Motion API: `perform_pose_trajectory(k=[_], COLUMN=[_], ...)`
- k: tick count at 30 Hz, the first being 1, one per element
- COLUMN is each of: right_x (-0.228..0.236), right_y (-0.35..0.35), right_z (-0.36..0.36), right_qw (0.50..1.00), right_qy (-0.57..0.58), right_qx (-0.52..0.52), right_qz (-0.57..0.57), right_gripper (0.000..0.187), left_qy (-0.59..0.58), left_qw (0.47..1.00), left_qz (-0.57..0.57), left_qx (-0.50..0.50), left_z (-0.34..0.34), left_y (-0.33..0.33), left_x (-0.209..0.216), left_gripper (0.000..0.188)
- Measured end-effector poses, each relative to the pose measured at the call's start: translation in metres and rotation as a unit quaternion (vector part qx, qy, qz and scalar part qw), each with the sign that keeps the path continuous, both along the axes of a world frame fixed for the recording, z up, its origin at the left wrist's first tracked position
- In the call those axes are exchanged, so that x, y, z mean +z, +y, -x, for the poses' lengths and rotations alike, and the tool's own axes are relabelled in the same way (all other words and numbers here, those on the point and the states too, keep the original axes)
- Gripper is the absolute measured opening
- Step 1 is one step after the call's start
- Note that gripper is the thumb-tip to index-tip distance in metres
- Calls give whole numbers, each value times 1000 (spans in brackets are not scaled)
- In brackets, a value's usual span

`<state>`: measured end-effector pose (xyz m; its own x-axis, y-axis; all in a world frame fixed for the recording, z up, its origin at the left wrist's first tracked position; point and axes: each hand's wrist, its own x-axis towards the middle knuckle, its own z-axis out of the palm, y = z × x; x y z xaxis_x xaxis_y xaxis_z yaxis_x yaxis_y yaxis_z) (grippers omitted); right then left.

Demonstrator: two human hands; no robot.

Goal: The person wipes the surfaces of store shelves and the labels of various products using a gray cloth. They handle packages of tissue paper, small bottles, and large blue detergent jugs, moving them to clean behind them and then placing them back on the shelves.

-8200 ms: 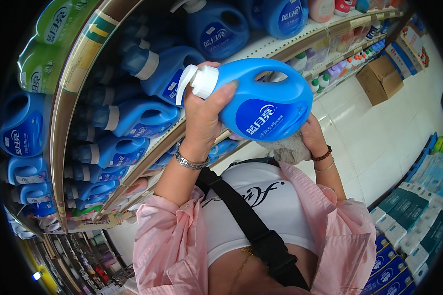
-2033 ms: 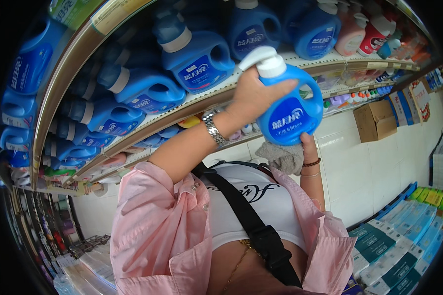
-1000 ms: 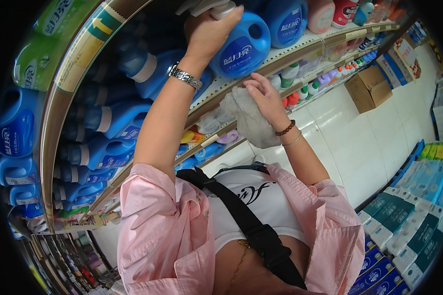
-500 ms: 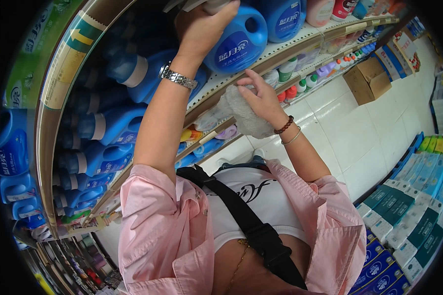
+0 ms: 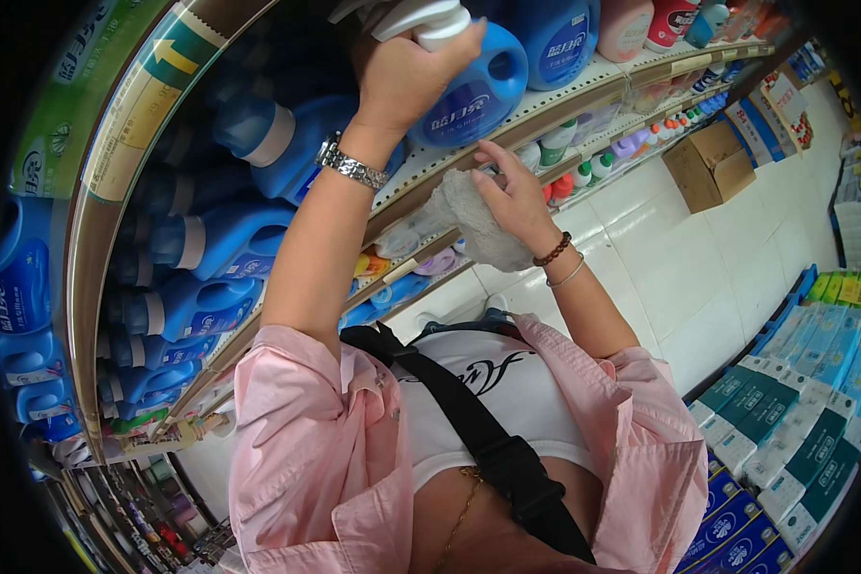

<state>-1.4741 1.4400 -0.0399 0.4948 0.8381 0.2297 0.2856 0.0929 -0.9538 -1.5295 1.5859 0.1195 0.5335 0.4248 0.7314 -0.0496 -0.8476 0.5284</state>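
Observation:
My left hand [image 5: 402, 84], with a silver watch on its wrist, reaches up to the shelf at the top. Its fingers are closed round a white plastic bottle top [image 5: 430, 21] shaped like a spray head; the rest of it is hidden by the hand and the picture's upper rim. Just right of that hand stands a blue detergent jug [image 5: 469, 100] with a looped handle. In front of the shelf edge, my right hand [image 5: 518, 199] grips a crumpled grey cloth [image 5: 483, 228], its fingertips near the jug's base.
More blue jugs [image 5: 222, 234] lean in a row on the left. Beyond the shelf rail [image 5: 569, 103], lower shelves hold smaller bottles. An open cardboard box [image 5: 708, 167] sits on the tiled floor [image 5: 698, 258]. Stacked tissue packs [image 5: 775, 402] fill the lower right.
My left hand has shifted slightly right and down, and more of the white top shows above it. The right hand keeps the cloth in nearly the same place.

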Motion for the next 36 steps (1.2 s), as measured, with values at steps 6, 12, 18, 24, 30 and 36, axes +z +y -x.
perform_pose_trajectory(k=[6,12,18,24,30,36], right_x=[8,2,-6,-7,-11,-10], right_y=[0,3,4,5,4,4], right_z=[-8,-11,-14,-11,-11,-14], right_qw=[996,997,1000,1000,999,996], right_qy=[-89,-78,-24,7,-29,-87], right_qx=[-2,-7,-10,-12,-30,-14], right_qz=[20,-11,-9,-3,-15,-6], right_gripper=[43,42,43,47,52,54], left_qy=[41,4,25,120,182,219], left_qw=[998,995,980,961,952,947], left_qz=[36,37,-33,0,71,107], left_qx=[26,96,193,247,233,210], left_z=[-5,-6,22,34,23,22], left_y=[9,19,-9,-24,-16,0], left_x=[-27,-35,-53,-63,-44,-45], left_gripper=[40,46,83,106,121,128])
